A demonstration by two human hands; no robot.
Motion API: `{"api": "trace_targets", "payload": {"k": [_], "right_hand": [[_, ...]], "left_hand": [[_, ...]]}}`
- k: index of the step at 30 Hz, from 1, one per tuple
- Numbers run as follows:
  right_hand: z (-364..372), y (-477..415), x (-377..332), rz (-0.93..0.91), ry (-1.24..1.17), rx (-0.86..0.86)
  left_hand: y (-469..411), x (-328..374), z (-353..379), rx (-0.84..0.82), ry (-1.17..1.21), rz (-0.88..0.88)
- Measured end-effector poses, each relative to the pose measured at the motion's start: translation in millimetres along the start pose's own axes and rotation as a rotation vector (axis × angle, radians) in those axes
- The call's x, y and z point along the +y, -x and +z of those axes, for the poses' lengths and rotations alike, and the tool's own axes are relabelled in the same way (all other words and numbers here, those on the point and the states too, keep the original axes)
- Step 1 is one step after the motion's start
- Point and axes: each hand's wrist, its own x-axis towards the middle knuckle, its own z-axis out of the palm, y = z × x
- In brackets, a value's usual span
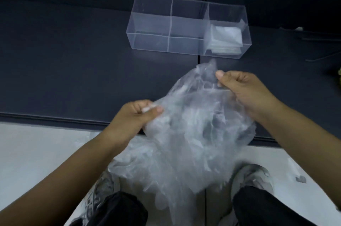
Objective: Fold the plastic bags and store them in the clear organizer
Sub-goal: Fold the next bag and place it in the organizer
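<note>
Hanging crumpled between both hands, clear plastic bag (pixel 199 124) sits over the near edge of dark mat (pixel 73 59). Left hand (pixel 132 116) pinches its left edge, thumb on top; right hand (pixel 247 89) pinches the far corner, higher up. Clear organizer (pixel 149 41) stands farther off, well apart; folded bags (pixel 227 39) apparently fill its right compartment. Open mat lies to the left, and pale floor (pixel 36 152) is nearest.

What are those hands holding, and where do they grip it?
A crumpled clear plastic bag. The left hand pinches its left edge; the right hand pinches its upper edge, near the top corner.
</note>
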Motion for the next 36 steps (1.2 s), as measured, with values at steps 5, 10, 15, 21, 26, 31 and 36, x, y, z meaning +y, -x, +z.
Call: {"api": "trace_targets", "payload": {"k": [5,10,15,21,26,31,36], "right_hand": [[-26.7,-22.9,23.2,-0.095,0.381,0.290],[2.5,10.2,1.4,-0.351,0.436,0.118],[40.3,30.9,5.4,-0.471,0.943,-0.066],[2.5,18.9,-0.3,-0.125,0.136,-0.024],[-18.6,17.3,2.0,0.251,-0.214,-0.055],[-26.3,16.1,5.8,0.285,-0.235,-0.052],[-9.4,11.8,9.7,0.114,-0.217,-0.030]], "left_hand": [[-13.5,-6.8,-16.3,0.148,0.087,0.024],[-13.0,-11.5,-11.5,0.161,0.054,0.085],[-10.8,-7.1,-9.7,0.189,0.050,0.139],[-10.7,1.0,-30.0,0.418,0.078,0.081],[-7.3,14.1,-51.0,0.369,-0.050,-0.190],[14.0,17.2,-62.1,-0.451,-0.536,-0.357],[13.4,16.8,-41.4,-0.426,-0.557,-0.257]]}}
